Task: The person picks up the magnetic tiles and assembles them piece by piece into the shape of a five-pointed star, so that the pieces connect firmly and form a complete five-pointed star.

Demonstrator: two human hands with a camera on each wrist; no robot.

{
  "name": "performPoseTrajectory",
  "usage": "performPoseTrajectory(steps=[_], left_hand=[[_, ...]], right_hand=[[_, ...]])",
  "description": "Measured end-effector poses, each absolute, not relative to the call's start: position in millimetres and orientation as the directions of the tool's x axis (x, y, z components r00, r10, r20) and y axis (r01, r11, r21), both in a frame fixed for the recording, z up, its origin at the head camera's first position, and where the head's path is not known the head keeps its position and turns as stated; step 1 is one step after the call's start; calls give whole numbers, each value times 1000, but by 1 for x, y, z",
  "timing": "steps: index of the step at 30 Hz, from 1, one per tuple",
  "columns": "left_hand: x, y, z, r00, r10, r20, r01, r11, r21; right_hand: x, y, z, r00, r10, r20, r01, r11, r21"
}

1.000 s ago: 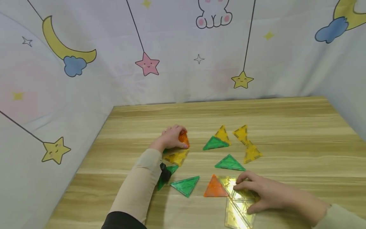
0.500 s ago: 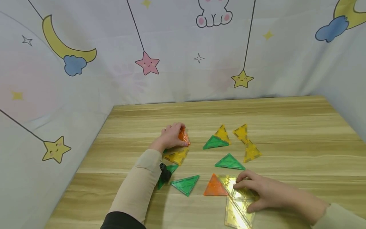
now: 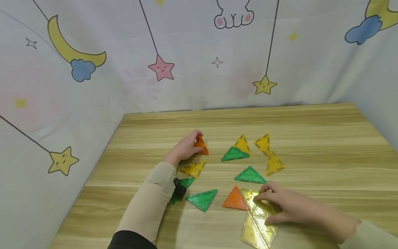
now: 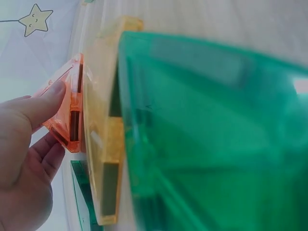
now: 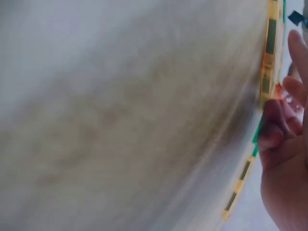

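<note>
Thumb and fingers of a left hand (image 3: pixel 186 147) pinch an orange triangular tile (image 3: pixel 203 146) near the head view's centre, covering its left part, while one bare corner points to the lower right. In the left wrist view the tile's near edge runs almost vertical, its tip upward, beside an amber tile (image 4: pixel 100 154) and a blurred green tile (image 4: pixel 216 125) cut off at right. Fingers bent, thumb apart, the right hand (image 3: pixel 284 204) partly hides pale-yellow tiles (image 3: pixel 252 232) at lower right, its grip on them unclear.
</note>
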State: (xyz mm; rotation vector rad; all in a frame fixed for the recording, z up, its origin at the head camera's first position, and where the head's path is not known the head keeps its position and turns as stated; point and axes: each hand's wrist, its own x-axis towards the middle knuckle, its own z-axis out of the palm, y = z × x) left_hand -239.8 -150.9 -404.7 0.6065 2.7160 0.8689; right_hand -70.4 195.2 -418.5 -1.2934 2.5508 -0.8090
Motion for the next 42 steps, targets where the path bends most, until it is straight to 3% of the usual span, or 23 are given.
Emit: performPoseTrajectory(steps=[8,16,35,42], left_hand=[[-237,-156,-400,-908,413,-77,258,692,675],[-227,-158,-390,-898,434,-72,256,648,717],[-146,-127,-383,-698,687,-203,318,551,772],[-132,-128,-391,-686,690,-230,311,564,765]], right_hand=[[-76,193,-417,-585,-807,84,-719,468,-514],[-74,194,-418,-618,-785,39,-654,486,-579],[-72,191,-418,-642,-762,83,-649,483,-587],[-71,190,-419,-644,-760,88,-654,488,-578]])
